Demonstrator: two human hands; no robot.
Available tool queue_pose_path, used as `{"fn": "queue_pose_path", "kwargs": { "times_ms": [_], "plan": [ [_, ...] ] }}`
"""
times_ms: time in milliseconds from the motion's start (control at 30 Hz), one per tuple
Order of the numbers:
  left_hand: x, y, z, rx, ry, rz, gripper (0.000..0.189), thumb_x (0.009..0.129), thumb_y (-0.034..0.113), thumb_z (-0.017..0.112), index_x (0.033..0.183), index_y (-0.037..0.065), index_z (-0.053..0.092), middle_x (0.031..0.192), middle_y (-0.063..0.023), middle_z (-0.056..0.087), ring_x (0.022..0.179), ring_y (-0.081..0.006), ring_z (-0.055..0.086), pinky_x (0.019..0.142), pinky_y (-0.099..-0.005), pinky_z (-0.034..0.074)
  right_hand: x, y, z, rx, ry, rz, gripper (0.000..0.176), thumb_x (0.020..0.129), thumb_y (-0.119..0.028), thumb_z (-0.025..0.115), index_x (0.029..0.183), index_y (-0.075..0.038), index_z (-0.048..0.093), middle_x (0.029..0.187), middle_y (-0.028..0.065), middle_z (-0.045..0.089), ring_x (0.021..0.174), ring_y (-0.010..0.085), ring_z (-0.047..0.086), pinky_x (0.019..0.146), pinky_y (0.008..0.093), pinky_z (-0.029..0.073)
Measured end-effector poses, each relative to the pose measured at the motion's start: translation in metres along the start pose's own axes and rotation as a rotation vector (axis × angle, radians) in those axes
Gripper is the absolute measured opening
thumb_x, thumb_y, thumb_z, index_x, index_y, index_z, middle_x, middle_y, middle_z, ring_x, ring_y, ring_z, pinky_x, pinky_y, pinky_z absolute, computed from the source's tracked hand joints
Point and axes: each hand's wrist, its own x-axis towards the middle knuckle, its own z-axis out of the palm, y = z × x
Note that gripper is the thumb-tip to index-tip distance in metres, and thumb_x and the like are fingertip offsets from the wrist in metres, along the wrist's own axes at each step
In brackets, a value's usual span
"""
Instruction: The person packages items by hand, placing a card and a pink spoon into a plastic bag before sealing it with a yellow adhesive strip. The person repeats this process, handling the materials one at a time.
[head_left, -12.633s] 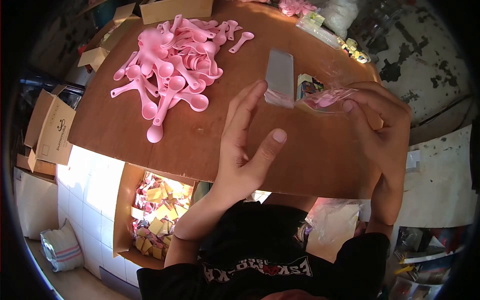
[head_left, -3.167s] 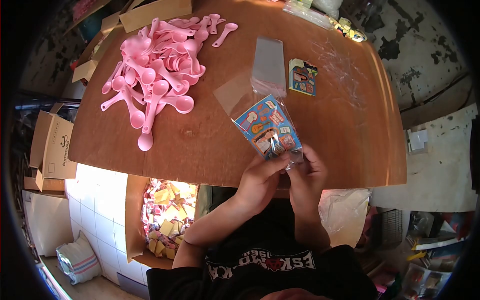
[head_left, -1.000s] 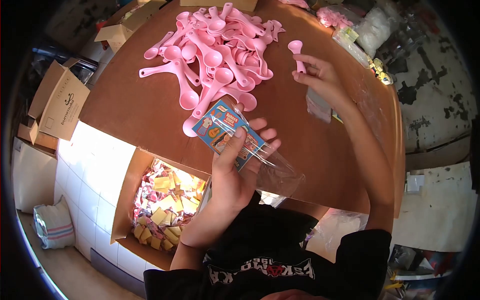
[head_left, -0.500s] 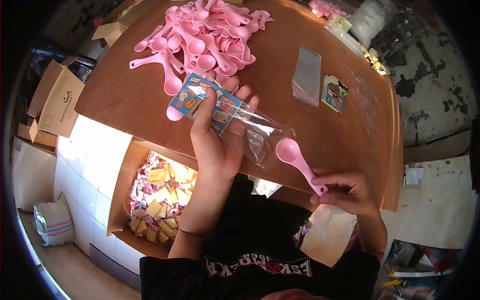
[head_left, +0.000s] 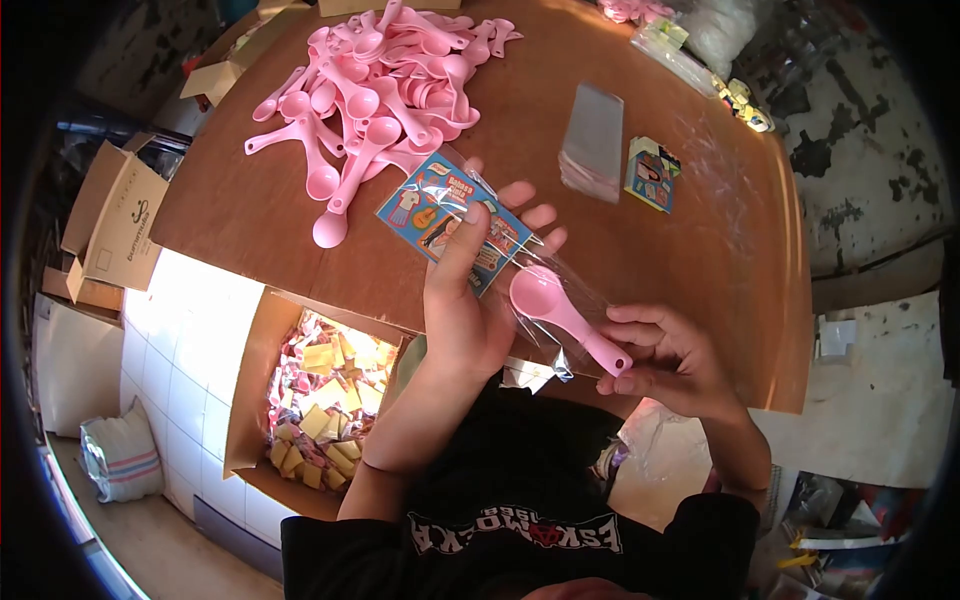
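Observation:
My left hand (head_left: 475,300) grips a clear plastic bag (head_left: 560,290) with a blue printed card (head_left: 455,215) inside, the thumb pressed across the card. A pink measuring spoon (head_left: 560,310) lies within the bag's lower part, bowl toward the card. At the end of the spoon's handle is my right hand (head_left: 670,355), with the thumb at the handle's tip and the fingers by the bag's mouth. Just beyond my left hand, a heap of pink spoons (head_left: 390,90) covers part of the brown table (head_left: 700,290).
A stack of clear bags (head_left: 592,140) and a pile of printed cards (head_left: 652,175) lie on the table's right side. Below the table edge, an open carton (head_left: 250,390) holds several packed items. Another cardboard box (head_left: 125,225) stands at left; plastic packs (head_left: 680,60) sit at far right.
My right hand has moved left and slightly up, bringing the spoon from outside the bag's mouth into the bag. My left hand has shifted right and down with the card.

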Motion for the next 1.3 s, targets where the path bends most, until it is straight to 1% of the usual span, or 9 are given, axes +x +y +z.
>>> {"fn": "queue_pose_path", "kwargs": {
  "times_ms": [233,333,400,667,767,933,1067,1167,1300],
  "plan": [
    [-0.003,-0.013,0.002,-0.001,0.011,-0.048,0.047,0.092,0.024,0.051,0.134,0.012,0.035,0.111,-0.0136,0.055,0.1,-0.0261,0.058,0.09,-0.0481,0.047,0.003,0.001,0.004,0.08,0.038,-0.074,0.064,0.084,0.002,0.062,0.137,-0.002,0.026,0.123,0.023,0.053,0.094,0.0212,0.064,0.082,0.0293,0.054],
    [-0.007,-0.021,0.005,-0.005,-0.001,-0.138,0.048,0.091,0.026,0.053,0.134,0.012,0.035,0.11,-0.0131,0.056,0.101,-0.0252,0.058,0.089,-0.0473,0.047,0.004,0.0,0.005,0.119,0.083,-0.107,0.054,0.085,0.002,0.061,0.132,0.001,0.037,0.118,0.0205,0.057,0.091,0.0207,0.065,0.08,0.0286,0.054],
    [-0.006,-0.025,0.004,0.02,-0.018,-0.153,0.05,0.091,0.029,0.054,0.134,0.012,0.034,0.112,-0.0135,0.054,0.104,-0.0255,0.056,0.091,-0.0479,0.046,0.001,0.006,-0.001,-0.291,0.133,-0.248,0.036,0.085,0.001,0.061,0.12,0.004,0.051,0.11,0.0175,0.061,0.087,0.019,0.066,0.078,0.0281,0.054],
    [-0.004,-0.023,-0.004,-0.163,-0.046,-0.375,0.06,0.09,0.04,0.053,0.134,0.007,0.03,0.133,-0.0153,0.037,0.124,-0.031,0.039,0.104,-0.0496,0.029,-0.001,-0.05,-0.021,-0.767,0.859,-0.788,0.016,0.083,0.0,0.063,0.097,0.006,0.063,0.088,0.0123,0.065,0.073,0.0119,0.062,0.064,0.0211,0.047],
    [-0.009,-0.03,-0.007,0.155,0.151,0.051,0.06,0.087,0.021,0.052,0.139,0.007,0.025,0.135,-0.0118,0.035,0.124,-0.0284,0.039,0.103,-0.0478,0.03,0.02,-0.069,-0.03,-0.944,0.885,-0.702,0.012,0.08,0.001,0.065,0.092,0.003,0.066,0.082,0.0086,0.062,0.071,0.0106,0.058,0.061,0.0207,0.045],
    [-0.012,-0.018,0.001,0.352,0.028,0.282,0.054,0.087,0.014,0.051,0.136,0.004,0.031,0.134,-0.0108,0.037,0.125,-0.0253,0.04,0.103,-0.0441,0.031,0.027,-0.084,-0.019,-1.096,0.778,-0.675,0.008,0.078,-0.001,0.068,0.085,-0.001,0.069,0.077,0.0042,0.057,0.069,0.0078,0.053,0.057,0.0203,0.041],
    [-0.001,-0.009,0.013,0.822,-0.42,0.321,0.053,0.084,0.007,0.061,0.132,-0.002,0.038,0.131,-0.0144,0.044,0.124,-0.0248,0.043,0.104,-0.0389,0.031,0.029,-0.089,0.002,-1.074,0.653,-0.643,0.008,0.079,-0.004,0.069,0.085,0.001,0.068,0.074,0.0042,0.059,0.063,0.0068,0.052,0.054,0.0202,0.04],
    [-0.005,-0.016,0.035,0.895,-0.429,0.438,0.04,0.082,0.007,0.066,0.119,-0.002,0.052,0.109,-0.014,0.059,0.098,-0.0188,0.06,0.08,-0.0277,0.049,0.03,-0.085,0.014,-0.968,0.577,-0.594,0.009,0.081,-0.007,0.068,0.085,0.002,0.067,0.071,0.0035,0.06,0.059,0.0047,0.051,0.052,0.0194,0.039],
    [-0.004,-0.022,0.024,0.786,-0.294,0.313,0.014,0.087,0.006,0.061,0.095,-0.005,0.065,0.075,-0.0068,0.068,0.067,-0.0062,0.061,0.059,-0.0209,0.048,0.031,-0.082,0.013,-0.662,0.665,-0.519,0.012,0.085,-0.011,0.066,0.083,0.002,0.065,0.069,0.0015,0.059,0.061,0.0005,0.047,0.051,0.0176,0.035]
  ]
}}
